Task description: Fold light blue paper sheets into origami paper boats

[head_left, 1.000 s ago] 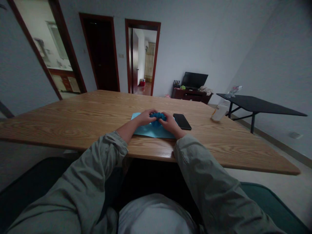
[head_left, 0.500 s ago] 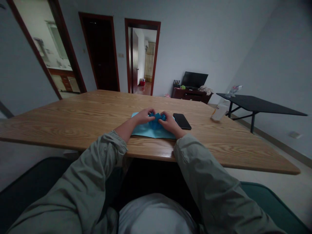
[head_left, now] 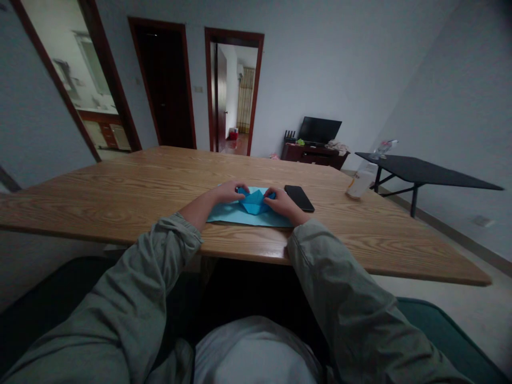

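A folded blue paper boat (head_left: 254, 204) stands in the middle, its centre peak showing between my hands. My left hand (head_left: 229, 192) pinches its left end between thumb and fingers. At the opposite end, my right hand (head_left: 281, 202) is closed on the paper in the same way. Beneath the boat lies a light blue sheet (head_left: 228, 214) on the wooden table (head_left: 152, 192), near the front edge. Both ends of the boat are partly covered by my fingers.
A black phone (head_left: 299, 198) lies just right of my right hand. Farther right on the table stands a translucent plastic container (head_left: 360, 182). Beyond are a black folding table (head_left: 424, 169) and a television (head_left: 320, 130) on a dark cabinet.
My hands have moved apart, the left one leftward. The blue paper has spread from a bunched shape into a wider boat with a raised centre.
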Tool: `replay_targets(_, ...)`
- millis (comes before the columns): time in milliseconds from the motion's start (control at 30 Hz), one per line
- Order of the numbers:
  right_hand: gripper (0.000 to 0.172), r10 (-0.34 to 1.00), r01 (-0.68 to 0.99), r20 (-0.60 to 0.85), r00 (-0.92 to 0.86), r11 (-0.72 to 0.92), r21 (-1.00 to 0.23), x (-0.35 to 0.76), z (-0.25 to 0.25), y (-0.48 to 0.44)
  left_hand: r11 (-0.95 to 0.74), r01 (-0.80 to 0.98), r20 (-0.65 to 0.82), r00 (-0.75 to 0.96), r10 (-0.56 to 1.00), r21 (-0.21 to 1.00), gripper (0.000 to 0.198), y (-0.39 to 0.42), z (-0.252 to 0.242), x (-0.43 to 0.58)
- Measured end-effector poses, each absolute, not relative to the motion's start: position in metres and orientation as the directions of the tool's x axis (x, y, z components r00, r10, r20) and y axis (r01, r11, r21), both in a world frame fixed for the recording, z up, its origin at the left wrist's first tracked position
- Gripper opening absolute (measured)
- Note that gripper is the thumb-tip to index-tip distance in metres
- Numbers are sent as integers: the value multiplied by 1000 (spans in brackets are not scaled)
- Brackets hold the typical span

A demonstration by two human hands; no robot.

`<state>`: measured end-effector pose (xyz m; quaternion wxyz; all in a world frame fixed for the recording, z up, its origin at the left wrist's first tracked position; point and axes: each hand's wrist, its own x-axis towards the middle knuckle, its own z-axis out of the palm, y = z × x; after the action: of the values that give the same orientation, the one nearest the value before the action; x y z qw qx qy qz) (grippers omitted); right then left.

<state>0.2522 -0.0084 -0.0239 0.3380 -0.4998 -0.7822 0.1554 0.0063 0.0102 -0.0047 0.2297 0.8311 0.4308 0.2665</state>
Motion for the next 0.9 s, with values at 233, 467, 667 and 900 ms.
replay_targets(233, 34, 900, 656, 331, -283, 433, -618, 257, -26, -6, -520, 631, 235, 481, 844, 575, 37, 14, -8, 6)
replay_targets(467, 35, 914, 684, 253, -316, 404, -607, 261, -19, -14, -496, 636, 234, 453, 860, 591, 31, 17, -10, 2)
replay_targets(667, 37, 917, 692, 231, -326, 398, -603, 261, -22, -10, -478, 645, 220, 441, 870, 596, 32, 16, -8, 1)
replay_targets(900, 30, 919, 719, 255, -301, 394, -572, 259, -21, -11, -463, 649, 207, 433, 877, 603, 34, 18, -9, -1)
